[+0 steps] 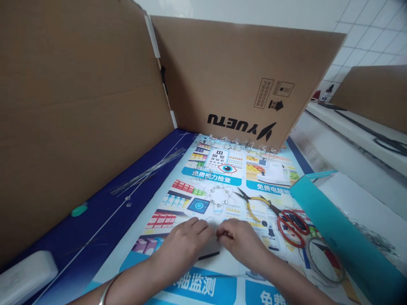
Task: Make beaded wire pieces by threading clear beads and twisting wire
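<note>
My left hand (194,238) and my right hand (241,242) are close together over the printed mat, fingertips pinched. A thin clear wire (210,219) loops up faintly between them; its ends are hidden by my fingers. Just beyond lies a ring of clear beads on wire (219,196), with small loops around it. To the right are pliers (253,202) with yellow handles, their jaws pointing left. Scissors (293,228) with red handles lie beside them. Nearer me rests a round wire coil (341,275), partly beyond my right forearm.
Cardboard panels (248,63) wall off the back and left. Along the back panel's foot lie clear beaded wire pieces (238,142). A bundle of straight wires (148,173) is at left, near a white case (27,277). At right stands a teal box (337,224) holding clear pieces.
</note>
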{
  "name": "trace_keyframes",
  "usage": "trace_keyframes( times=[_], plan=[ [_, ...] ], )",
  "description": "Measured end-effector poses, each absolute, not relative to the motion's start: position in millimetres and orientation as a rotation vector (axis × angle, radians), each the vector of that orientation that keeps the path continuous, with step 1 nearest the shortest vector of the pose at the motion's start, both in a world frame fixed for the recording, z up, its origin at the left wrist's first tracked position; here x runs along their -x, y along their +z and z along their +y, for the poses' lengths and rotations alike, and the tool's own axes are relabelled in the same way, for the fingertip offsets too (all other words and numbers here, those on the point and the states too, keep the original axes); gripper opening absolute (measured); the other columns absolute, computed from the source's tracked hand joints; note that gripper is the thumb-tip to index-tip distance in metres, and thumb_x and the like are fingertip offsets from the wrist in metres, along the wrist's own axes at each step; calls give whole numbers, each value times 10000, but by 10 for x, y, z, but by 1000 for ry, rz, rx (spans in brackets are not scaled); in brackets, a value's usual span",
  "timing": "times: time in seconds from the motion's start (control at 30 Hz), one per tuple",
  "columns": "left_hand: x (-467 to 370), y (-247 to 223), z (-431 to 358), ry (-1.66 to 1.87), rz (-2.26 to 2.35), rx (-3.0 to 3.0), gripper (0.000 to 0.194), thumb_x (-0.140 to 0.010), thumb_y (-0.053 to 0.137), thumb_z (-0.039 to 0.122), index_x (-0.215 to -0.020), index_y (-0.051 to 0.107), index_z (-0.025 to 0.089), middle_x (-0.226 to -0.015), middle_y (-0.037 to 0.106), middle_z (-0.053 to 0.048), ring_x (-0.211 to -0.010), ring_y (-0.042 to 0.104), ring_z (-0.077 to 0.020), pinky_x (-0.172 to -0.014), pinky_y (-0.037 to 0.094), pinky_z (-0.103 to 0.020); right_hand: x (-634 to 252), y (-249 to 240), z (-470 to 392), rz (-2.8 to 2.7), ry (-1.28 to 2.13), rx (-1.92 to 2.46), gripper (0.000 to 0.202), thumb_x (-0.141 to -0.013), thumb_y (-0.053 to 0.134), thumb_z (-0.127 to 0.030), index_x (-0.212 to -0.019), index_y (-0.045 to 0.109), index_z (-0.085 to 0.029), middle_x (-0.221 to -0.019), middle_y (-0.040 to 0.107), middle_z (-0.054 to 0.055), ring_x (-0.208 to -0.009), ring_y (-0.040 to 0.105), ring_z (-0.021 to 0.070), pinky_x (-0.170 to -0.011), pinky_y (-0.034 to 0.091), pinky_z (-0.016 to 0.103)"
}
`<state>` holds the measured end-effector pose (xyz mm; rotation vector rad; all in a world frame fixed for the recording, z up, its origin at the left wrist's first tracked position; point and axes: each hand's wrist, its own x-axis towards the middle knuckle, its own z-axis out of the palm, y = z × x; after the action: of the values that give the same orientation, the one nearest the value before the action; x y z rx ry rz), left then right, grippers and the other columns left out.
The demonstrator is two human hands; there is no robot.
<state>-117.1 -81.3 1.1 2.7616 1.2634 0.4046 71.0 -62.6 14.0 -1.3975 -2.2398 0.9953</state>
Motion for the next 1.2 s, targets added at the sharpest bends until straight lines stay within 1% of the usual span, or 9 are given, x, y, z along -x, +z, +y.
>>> trace_keyframes(
  times=[0.1, 0.23, 0.43, 0.57, 0.67, 0.77, 0.9, 1.0, 1.2],
  plan=[
    [1181, -28, -775, 570, 1281, -2588, 176, -799, 423, 80, -828, 571, 170, -739, 561, -34, -697, 501, -155, -622, 406, -265, -742, 137, -614, -2169, 1075, 1377, 99, -696, 520, -139, -692, 587, -212, -687, 587, -52, -662, 516, 84, -590, 325, 173],
    [1193, -44, -725, 717, 1261, -2374, 205, -814, 411, 94, -856, 591, 184, -744, 584, -28, -692, 529, -140, -628, 417, -246, -793, 147, -580, -2149, 1130, 1348, 82, -717, 534, -167, -700, 598, -216, -682, 582, -56, -650, 513, 83, -585, 328, 176],
    [1196, -44, -702, 780, 1247, -2271, 198, -814, 428, 105, -845, 605, 187, -755, 605, -23, -701, 544, -134, -631, 416, -236, -863, 167, -530, -2190, 1166, 1365, 98, -741, 541, -221, -744, 637, -238, -696, 611, -54, -639, 520, 89, -565, 330, 185],
    [1190, -42, -696, 794, 1245, -2247, 208, -821, 420, 119, -850, 615, 186, -758, 610, -26, -703, 547, -135, -643, 417, -238, -911, 133, -533, -2177, 1242, 1386, 81, -718, 568, -243, -732, 646, -227, -676, 613, -42, -602, 515, 95, -536, 338, 193],
    [1192, -18, -678, 816, 1255, -2172, 208, -820, 420, 133, -844, 621, 181, -767, 616, -30, -716, 551, -136, -653, 421, -238, -912, 89, -541, -2036, 1358, 1384, 82, -709, 574, -254, -732, 639, -210, -640, 599, -33, -572, 517, 99, -514, 354, 198],
    [1190, 5, -651, 847, 1289, -2009, 174, -798, 455, 147, -804, 624, 186, -763, 620, -17, -719, 555, -133, -658, 424, -234, -868, 38, -545, -1759, 1511, 1367, 110, -712, 579, -292, -740, 618, -192, -612, 589, -24, -555, 531, 106, -516, 396, 211],
    [1163, -23, -617, 812, 1309, -1641, 96, -762, 522, 208, -744, 610, 175, -675, 592, 6, -605, 535, -113, -567, 421, -215, -776, -35, -575, -1417, 1691, 1300, 207, -679, 631, -363, -739, 575, -173, -581, 588, -16, -542, 562, 121, -539, 450, 245],
    [1136, -65, -603, 808, 1223, -1368, 92, -746, 547, 236, -723, 582, 154, -631, 555, 19, -536, 508, -93, -520, 416, -208, -721, -85, -613, -1310, 1683, 1234, 226, -703, 620, -376, -750, 558, -164, -598, 603, -3, -551, 574, 125, -563, 464, 261],
    [1080, -67, -608, 852, 1082, -1162, 140, -728, 592, 259, -712, 548, 128, -605, 543, 23, -519, 504, -83, -517, 409, -212, -685, -129, -644, -1278, 1637, 1181, 215, -739, 603, -365, -759, 552, -157, -617, 612, 8, -565, 575, 122, -577, 459, 255]
  ],
)
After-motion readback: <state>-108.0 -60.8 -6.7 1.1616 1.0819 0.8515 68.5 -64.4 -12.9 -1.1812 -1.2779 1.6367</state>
